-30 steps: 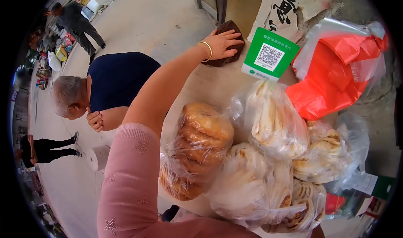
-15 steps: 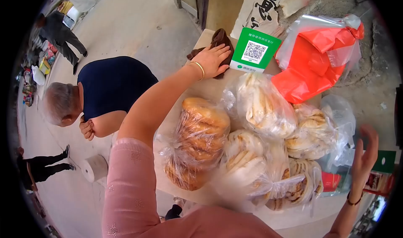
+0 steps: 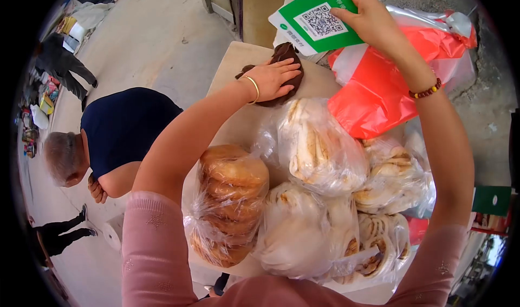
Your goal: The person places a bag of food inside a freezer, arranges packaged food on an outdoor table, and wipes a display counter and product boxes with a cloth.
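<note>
My left hand [image 3: 273,81], with a gold bangle at the wrist, lies spread on a crumpled dark brown cloth [image 3: 287,52] on the tabletop [image 3: 230,79]. At the upper right my right hand [image 3: 368,17], wearing a beaded bracelet, grips the edge of a green card with a QR code [image 3: 319,23], thumb on its face. The card is tilted and raised above the table. Below it are red plastic bags [image 3: 374,90]. Nearer to me sit a clear bag of golden-brown bread [image 3: 230,198] and several clear bags of pale layered bread [image 3: 319,150].
A person in a dark blue top [image 3: 122,134] leans at the table's left side. Two more people in dark clothes stand farther left, near a white roll [image 3: 112,234] on the floor. A door frame [image 3: 222,4] is at the top, and a green box [image 3: 490,200] at the right.
My right hand has come in from the lower right and taken hold of the green card, which is now lifted and tilted. My left hand has stayed on the cloth, which has bunched up.
</note>
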{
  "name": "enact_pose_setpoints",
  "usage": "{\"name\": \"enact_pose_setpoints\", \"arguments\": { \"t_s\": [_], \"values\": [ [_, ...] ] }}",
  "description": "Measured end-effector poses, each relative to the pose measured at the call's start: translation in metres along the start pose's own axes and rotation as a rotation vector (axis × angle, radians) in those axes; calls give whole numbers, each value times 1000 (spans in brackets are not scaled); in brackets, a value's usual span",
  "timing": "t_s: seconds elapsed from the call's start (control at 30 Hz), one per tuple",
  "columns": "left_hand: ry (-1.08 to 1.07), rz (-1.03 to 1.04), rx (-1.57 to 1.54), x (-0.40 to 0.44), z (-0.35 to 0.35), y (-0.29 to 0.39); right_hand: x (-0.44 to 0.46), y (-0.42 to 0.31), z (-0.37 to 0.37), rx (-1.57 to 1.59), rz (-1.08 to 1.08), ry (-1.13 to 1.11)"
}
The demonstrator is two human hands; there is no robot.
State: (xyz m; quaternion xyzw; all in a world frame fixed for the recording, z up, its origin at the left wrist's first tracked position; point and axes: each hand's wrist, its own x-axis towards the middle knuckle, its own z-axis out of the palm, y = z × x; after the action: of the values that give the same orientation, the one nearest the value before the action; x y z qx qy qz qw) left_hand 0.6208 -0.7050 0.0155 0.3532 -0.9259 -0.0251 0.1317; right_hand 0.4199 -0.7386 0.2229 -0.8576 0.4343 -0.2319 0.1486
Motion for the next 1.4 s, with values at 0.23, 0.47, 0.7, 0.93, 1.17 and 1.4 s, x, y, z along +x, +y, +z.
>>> {"name": "enact_pose_setpoints", "arguments": {
  "t_s": [0.23, 0.47, 0.7, 0.93, 1.17, 1.4],
  "values": [
    [-111, 343, -94, 91, 20, 25, -24, 1, -4, 259, 37, 63],
    [21, 30, -31, -19, -7, -19, -11, 22, 17, -17, -1, 56],
    [-32, -503, 56, -139, -92, 4, 0, 2, 84, -132, -167, -281],
    [970, -872, -375, -235, -186, 147, -14, -32, 66, -525, -247, -198],
    [1014, -601, -99, -232, -232, 344, -237, -186, -90, 244, -653, -394],
    [719, 203, -1629, -57, -263, 485, -342, -163, -174, 854, -662, -257]
  ]
}}
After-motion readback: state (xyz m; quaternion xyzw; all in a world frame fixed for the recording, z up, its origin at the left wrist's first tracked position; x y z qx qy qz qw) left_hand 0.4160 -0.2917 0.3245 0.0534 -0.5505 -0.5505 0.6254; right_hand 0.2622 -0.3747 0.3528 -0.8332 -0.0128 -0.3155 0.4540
